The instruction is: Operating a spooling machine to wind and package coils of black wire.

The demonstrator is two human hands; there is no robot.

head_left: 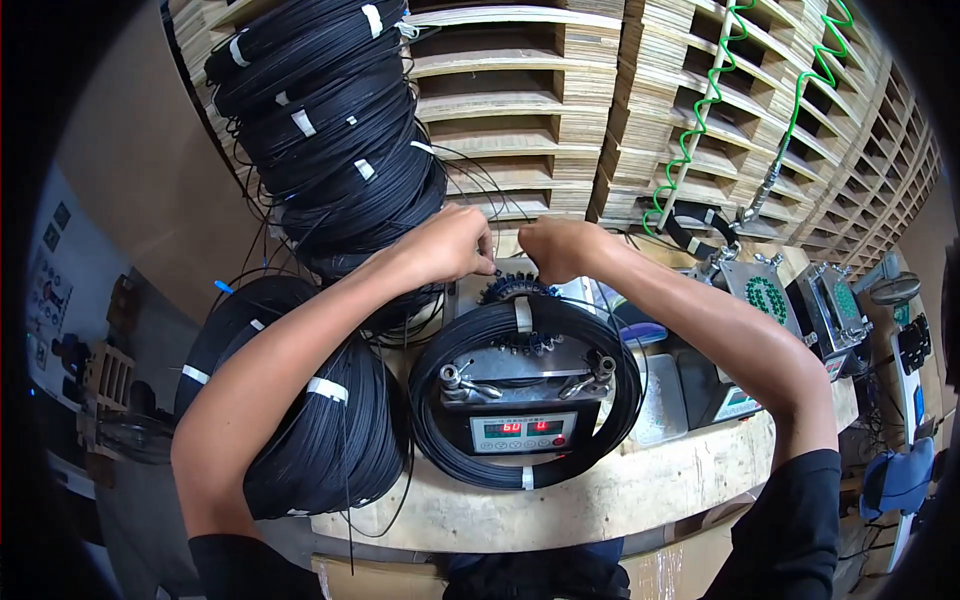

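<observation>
On the wooden bench [640, 490], the black cable coil [425, 390] stands, in this view, as a ring around the front of a metal machine [520, 394]. Just beyond its upper part, the left hand [450, 248] and the right hand [562, 250] are near each other but apart. Fingers of both are curled; I cannot tell what either grip is grasping. For good work, I judge, both should move gently, so the loops do not tangle. The coil looks round, neat, and bound with white ties [527, 478].
</observation>
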